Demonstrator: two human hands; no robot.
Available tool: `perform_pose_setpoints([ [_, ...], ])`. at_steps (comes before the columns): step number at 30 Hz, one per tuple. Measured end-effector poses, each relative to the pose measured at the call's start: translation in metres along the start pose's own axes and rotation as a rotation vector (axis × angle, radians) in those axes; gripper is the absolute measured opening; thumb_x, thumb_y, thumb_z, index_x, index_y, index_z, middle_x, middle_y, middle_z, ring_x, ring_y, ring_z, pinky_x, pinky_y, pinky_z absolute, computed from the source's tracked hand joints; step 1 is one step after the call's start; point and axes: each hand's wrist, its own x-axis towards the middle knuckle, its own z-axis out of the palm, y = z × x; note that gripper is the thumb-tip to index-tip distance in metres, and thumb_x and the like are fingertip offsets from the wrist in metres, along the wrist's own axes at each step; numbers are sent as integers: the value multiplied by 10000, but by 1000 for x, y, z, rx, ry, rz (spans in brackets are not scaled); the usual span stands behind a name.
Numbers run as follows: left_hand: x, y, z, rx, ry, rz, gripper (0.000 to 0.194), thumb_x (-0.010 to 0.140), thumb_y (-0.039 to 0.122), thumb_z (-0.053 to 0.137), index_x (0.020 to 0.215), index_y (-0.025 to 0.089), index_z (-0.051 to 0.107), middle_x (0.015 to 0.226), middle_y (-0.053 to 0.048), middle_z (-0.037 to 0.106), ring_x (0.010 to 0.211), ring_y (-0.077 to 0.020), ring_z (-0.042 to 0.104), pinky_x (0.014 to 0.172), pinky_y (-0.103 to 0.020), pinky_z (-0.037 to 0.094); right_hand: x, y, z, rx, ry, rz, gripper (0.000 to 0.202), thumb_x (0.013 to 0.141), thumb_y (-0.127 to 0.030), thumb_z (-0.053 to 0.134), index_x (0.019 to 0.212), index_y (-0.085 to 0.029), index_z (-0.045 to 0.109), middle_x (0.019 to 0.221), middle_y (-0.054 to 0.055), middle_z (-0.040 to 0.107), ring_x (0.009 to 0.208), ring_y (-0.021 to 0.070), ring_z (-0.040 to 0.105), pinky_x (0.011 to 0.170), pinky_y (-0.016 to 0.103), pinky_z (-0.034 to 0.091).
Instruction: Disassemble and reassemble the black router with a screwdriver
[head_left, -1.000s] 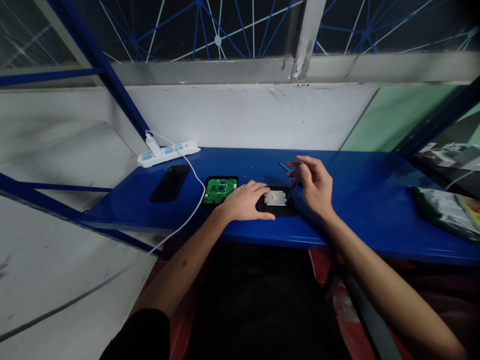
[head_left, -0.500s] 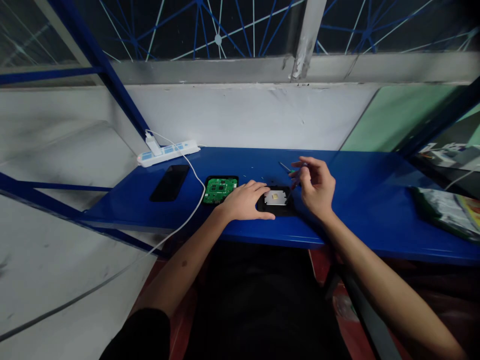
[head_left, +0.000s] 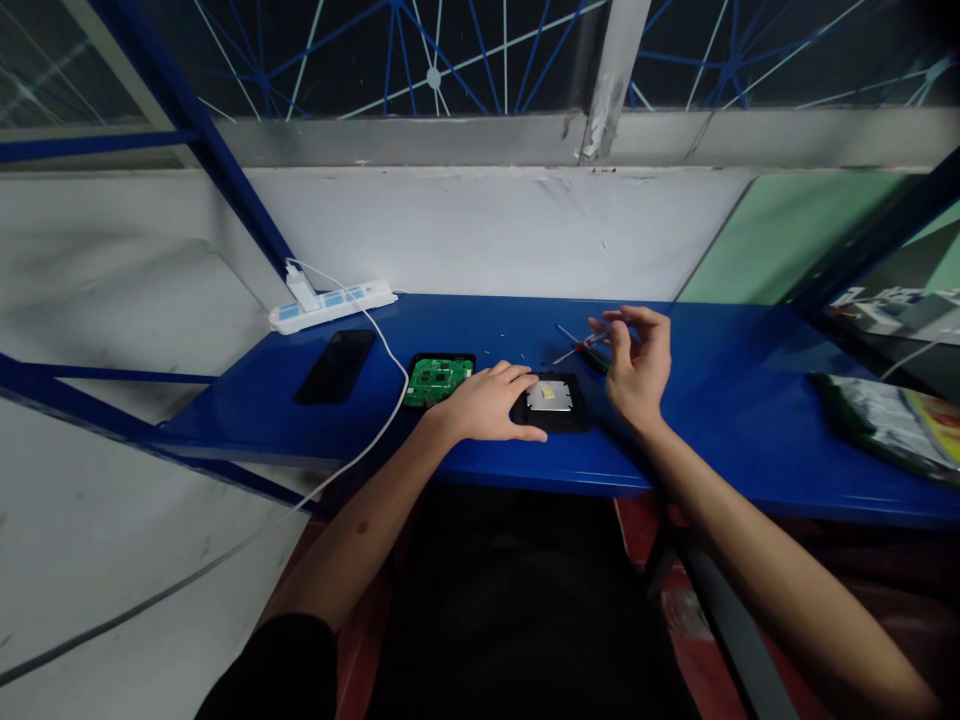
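Observation:
My left hand (head_left: 491, 402) holds the left end of a black plastic casing (head_left: 579, 415) on the table, fingers at its far edge and thumb at its near edge. Inside this casing lies a silver metal plate (head_left: 559, 398) with a small yellowish pad (head_left: 549, 393). My right hand (head_left: 637, 365) grips a screwdriver (head_left: 589, 343) with a clear and red handle, its tip above the table just beyond the casing. Behind it, a second screwdriver (head_left: 598, 360) with a dark green handle lies on the table. Left of my left hand sits a green circuit board (head_left: 439, 380) in a black shell.
Several tiny screws (head_left: 523, 356) lie beyond the casing on the blue table (head_left: 720, 400). At the left are a black phone (head_left: 335, 366), a white power strip (head_left: 337, 303) and a white cable (head_left: 390, 425) crossing the table edge. A plastic packet (head_left: 892, 425) lies at the right.
My right hand has lifted the screwdriver off the casing's right side, turning its tip up and away toward the back. My left hand stays in place on the casing.

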Motion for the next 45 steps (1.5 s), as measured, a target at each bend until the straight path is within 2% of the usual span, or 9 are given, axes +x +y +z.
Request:
perform_pose_setpoints([
  [5, 8, 1, -9, 31, 11, -23, 935, 800, 857, 456, 1451, 186, 464, 1496, -126, 487, 1362, -353, 417, 1113, -499, 363, 1, 7, 4, -30, -27, 41, 144, 967, -327, 562, 1088, -264, 515, 1009, 29, 671, 915, 186, 760, 780, 333, 614],
  [11, 22, -4, -13, 75, 45, -50, 815, 903, 775, 388, 1458, 183, 462, 1538, -126, 432, 1397, -352, 372, 1128, -492, 348, 3, 11, 8, -57, -77, 55, 147, 973, -336, 546, 1086, -254, 502, 1007, 41, 680, 937, 190, 758, 780, 326, 613],
  [18, 35, -2, -13, 91, 44, 39, 701, 945, 681, 442, 1402, 156, 524, 1467, -123, 513, 1325, -312, 438, 1114, -454, 363, 5, 18, 8, -45, -72, 89, 187, 968, -399, 545, 1086, -265, 490, 1016, 34, 665, 943, 195, 756, 795, 343, 617],
  [23, 40, -11, -10, 76, 57, 42, 663, 966, 657, 414, 1362, 146, 558, 1386, -124, 585, 1251, -308, 488, 1066, -444, 408, 8, 20, 7, -33, -38, 83, 181, 972, -397, 531, 1094, -270, 492, 1021, 36, 654, 925, 197, 756, 795, 363, 620],
  [31, 22, -21, -12, 3, 93, 4, 728, 935, 745, 369, 1409, 212, 519, 1500, -113, 485, 1376, -317, 401, 1109, -466, 368, 16, 23, 1, -177, 11, 3, 268, 954, -419, 550, 1175, -277, 500, 943, 8, 615, 699, 154, 710, 660, 340, 584],
  [36, 9, -19, -19, 26, 65, -14, 758, 908, 772, 392, 1392, 203, 519, 1445, -112, 529, 1313, -314, 471, 1085, -443, 383, 30, 14, 19, -207, -103, -122, 242, 950, -369, 567, 1167, -264, 544, 827, -9, 605, 624, 148, 651, 643, 352, 557],
  [40, 2, -13, -10, 38, 98, 22, 804, 855, 782, 486, 1411, 201, 481, 1412, -110, 549, 1290, -304, 496, 1108, -424, 362, 27, 10, 34, -193, -133, -138, 283, 941, -374, 587, 1203, -279, 538, 861, 2, 631, 653, 154, 662, 617, 334, 560],
  [45, -1, -9, 4, 53, 103, 22, 908, 801, 815, 525, 1443, 179, 439, 1478, -128, 484, 1346, -316, 452, 1141, -430, 329, 11, 11, 35, -145, -199, -114, 299, 925, -361, 620, 1204, -282, 547, 966, 27, 657, 708, 166, 667, 690, 379, 594],
])
